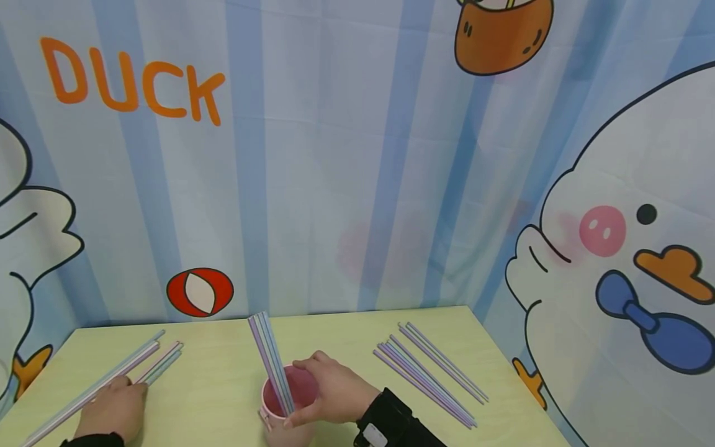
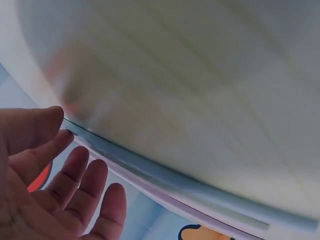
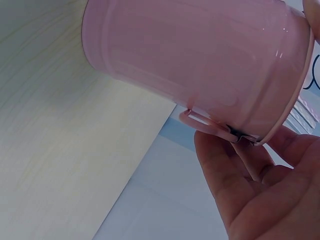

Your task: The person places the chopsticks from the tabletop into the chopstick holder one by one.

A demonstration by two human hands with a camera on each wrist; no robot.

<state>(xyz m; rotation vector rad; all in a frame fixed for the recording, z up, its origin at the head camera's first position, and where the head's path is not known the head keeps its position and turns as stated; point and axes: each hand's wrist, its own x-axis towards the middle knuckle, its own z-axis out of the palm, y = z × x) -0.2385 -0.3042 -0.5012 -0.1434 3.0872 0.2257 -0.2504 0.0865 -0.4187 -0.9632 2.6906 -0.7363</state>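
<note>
In the head view a pink pail point(image 1: 267, 400) stands near the table's front, with a bundle of pastel straws point(image 1: 274, 363) leaning upright inside it. My right hand point(image 1: 337, 391) grips the pail's rim from the right, thumb at the near side and fingers at the far side. The right wrist view shows the pail point(image 3: 195, 55) up close, fingers beside its small handle point(image 3: 207, 125). At the left, my left hand point(image 1: 114, 406) rests over loose straws point(image 1: 134, 360). In the left wrist view its fingers are spread, with thumb and index tips at a blue straw point(image 2: 200, 185).
More purple and blue straws point(image 1: 427, 382) lie at an angle on the right of the pale yellow table point(image 1: 218, 385). Behind the table's far edge hangs a striped curtain point(image 1: 313, 186) with printed duck pictures.
</note>
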